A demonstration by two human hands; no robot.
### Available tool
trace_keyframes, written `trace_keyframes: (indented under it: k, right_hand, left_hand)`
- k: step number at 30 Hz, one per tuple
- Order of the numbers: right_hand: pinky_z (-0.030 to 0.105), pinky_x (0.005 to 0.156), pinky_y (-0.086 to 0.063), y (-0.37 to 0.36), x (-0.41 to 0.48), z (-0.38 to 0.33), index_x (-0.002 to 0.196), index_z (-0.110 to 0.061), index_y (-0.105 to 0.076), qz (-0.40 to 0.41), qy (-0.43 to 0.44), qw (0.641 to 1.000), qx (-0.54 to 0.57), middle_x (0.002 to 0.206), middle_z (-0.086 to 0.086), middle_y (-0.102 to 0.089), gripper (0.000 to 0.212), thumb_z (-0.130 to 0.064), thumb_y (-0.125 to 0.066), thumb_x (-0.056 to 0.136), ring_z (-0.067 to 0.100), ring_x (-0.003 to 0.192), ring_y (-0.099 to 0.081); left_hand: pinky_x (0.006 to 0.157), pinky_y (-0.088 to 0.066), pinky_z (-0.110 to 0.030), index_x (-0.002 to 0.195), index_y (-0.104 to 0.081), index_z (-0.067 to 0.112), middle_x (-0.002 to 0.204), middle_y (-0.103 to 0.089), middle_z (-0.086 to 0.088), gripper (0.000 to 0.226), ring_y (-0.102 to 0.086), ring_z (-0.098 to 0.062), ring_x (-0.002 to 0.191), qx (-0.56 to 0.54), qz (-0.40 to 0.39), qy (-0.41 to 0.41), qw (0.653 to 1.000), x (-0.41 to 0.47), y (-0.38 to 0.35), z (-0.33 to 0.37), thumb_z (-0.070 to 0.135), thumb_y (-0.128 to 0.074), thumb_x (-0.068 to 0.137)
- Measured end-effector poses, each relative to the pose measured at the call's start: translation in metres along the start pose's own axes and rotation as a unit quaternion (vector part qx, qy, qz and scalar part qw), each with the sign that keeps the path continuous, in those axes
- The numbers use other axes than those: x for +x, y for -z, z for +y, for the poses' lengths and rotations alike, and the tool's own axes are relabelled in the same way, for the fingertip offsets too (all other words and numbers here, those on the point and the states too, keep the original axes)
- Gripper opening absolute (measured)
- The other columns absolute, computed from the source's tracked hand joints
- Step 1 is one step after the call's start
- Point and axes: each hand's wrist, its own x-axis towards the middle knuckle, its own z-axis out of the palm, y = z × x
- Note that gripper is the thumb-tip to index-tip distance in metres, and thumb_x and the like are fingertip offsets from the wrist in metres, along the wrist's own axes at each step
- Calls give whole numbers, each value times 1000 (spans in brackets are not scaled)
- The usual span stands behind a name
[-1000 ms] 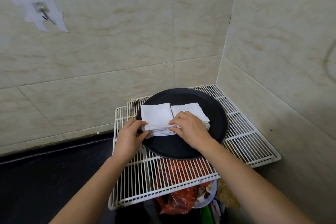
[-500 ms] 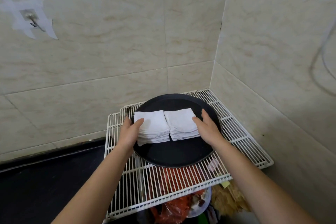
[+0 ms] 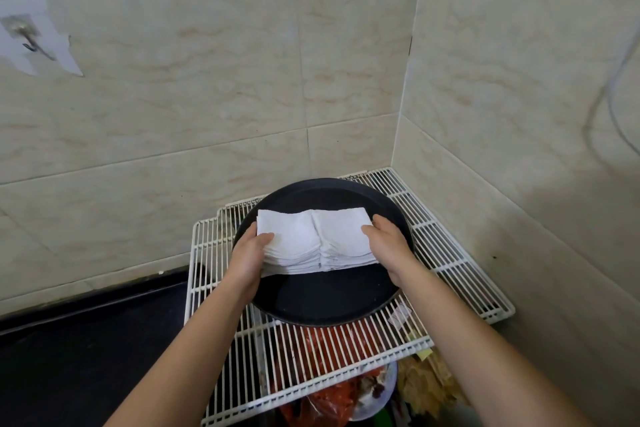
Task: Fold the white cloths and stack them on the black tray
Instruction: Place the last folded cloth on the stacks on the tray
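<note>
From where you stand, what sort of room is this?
Probably a kitchen or scullery corner: tiled walls, a wire rack bearing a black tray, and stacked white cloths.

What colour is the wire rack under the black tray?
White. The wire rack shows best in the head view.

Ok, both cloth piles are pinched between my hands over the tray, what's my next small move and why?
Probably ease the cloth stacks down flat onto the black tray and let go. Your left hand and right hand grip them from either side, thumbs on top, pressed together edge to edge, and bare tray shows just nearer you.
</note>
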Motion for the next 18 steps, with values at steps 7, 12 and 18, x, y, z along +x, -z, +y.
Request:
trace_keyframes:
  k: [7,12,18]
  right_hand:
    - [30,83,-45,-13,12,-8,128,-21,-58,-16,40,998,-52,122,-4,-62,35,-15,-38,100,10,100,-57]
    - [42,115,-36,-10,12,6,152,-17,-37,4,47,992,-113,151,1,-46,50,-24,-38,103,23,139,-43]
    - [48,122,-5,-18,9,-14,159,-22,-16,103,197,898,-381,167,7,-7,60,-45,-29,105,29,153,-3]
  left_hand:
    - [88,-54,-42,122,-64,26,115,-73,-3,39,-69,-25,105,-50,23,-2,998,2,5,-8,6,-43,96]
    - [95,-53,-44,127,-62,28,117,-73,-1,43,-68,-24,108,-21,-4,-2,1000,5,1,-11,6,-42,96]
    - [118,-16,-29,152,-36,13,159,-32,-4,58,-27,-20,148,267,106,-137,948,10,10,16,44,-39,103]
